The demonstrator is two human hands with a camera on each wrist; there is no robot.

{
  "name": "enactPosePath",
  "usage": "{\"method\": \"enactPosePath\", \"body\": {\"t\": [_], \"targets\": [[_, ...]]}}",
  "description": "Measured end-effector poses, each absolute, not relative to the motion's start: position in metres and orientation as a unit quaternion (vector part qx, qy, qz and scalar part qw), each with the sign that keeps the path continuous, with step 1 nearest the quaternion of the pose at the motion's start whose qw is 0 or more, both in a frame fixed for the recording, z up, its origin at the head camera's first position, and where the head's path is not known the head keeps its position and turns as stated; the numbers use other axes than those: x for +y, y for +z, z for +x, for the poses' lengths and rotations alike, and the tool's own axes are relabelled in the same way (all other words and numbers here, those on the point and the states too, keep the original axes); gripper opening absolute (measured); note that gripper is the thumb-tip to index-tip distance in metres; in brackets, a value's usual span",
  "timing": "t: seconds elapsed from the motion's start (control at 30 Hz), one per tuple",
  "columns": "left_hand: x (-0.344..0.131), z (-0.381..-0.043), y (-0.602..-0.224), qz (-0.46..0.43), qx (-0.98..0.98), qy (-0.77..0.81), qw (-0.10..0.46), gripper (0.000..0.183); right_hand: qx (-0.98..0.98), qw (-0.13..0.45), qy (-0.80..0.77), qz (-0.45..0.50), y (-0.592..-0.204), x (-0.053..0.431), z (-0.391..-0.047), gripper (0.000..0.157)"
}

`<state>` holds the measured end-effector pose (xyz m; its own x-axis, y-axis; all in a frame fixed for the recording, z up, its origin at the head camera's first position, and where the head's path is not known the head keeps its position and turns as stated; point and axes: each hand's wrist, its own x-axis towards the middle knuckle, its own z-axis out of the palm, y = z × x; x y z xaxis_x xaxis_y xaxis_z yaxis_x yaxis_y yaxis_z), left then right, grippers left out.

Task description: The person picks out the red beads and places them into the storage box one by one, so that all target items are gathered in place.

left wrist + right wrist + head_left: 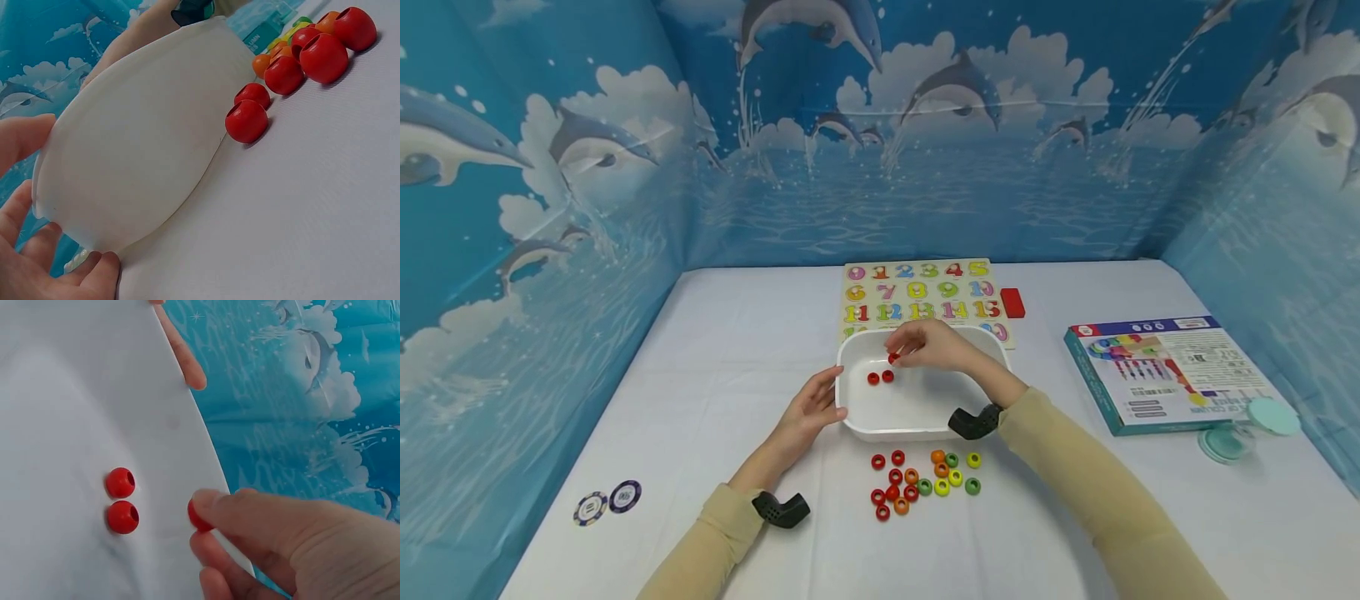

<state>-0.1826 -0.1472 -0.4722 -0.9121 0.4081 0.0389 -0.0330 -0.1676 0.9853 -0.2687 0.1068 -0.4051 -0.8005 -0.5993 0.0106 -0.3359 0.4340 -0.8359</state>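
Note:
A white plastic basin (pixel 917 417) stands in the middle of the table. My right hand (pixel 931 345) is over its far left part and pinches a red bead (pixel 199 517) between thumb and fingertip. Two more red beads (pixel 122 500) lie side by side on the basin's floor, just apart from that hand. On the left, my left hand (pixel 808 407) rests against the basin's outer wall, its fingers (pixel 42 245) spread along the side and rim. In front of the basin lie loose red beads (pixel 892 493), orange beads (pixel 912 476), yellow beads (pixel 955 477) and green beads (pixel 925 487).
Behind the basin lies a number board (pixel 917 292), with a red block (pixel 1012 302) by its right edge. A boxed game (pixel 1165 375) and a clear jar with a green lid (pixel 1227 442) are at the right. Two round chips (pixel 625 497) lie front left.

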Motion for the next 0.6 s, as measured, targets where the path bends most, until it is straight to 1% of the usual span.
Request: {"method": "enactPosePath", "body": {"t": [0.13, 0.33, 0.5, 0.6], "targets": [[-0.148, -0.183, -0.472, 0.155, 0.63, 0.747, 0.144, 0.063, 0.846, 0.154, -0.429, -0.277, -0.414, 0.108, -0.273, 0.027], [-0.148, -0.182, -0.471, 0.157, 0.633, 0.744, 0.146, 0.063, 0.865, 0.187, -0.375, -0.277, -0.421, 0.109, -0.277, 0.024], [-0.148, -0.183, -0.471, 0.166, 0.628, 0.745, 0.149, 0.065, 0.874, 0.184, -0.358, -0.272, -0.425, 0.108, -0.276, 0.022], [-0.147, -0.182, -0.473, 0.175, 0.631, 0.743, 0.141, 0.067, 0.877, 0.183, -0.356, -0.267, -0.427, 0.109, -0.276, 0.022]]}}
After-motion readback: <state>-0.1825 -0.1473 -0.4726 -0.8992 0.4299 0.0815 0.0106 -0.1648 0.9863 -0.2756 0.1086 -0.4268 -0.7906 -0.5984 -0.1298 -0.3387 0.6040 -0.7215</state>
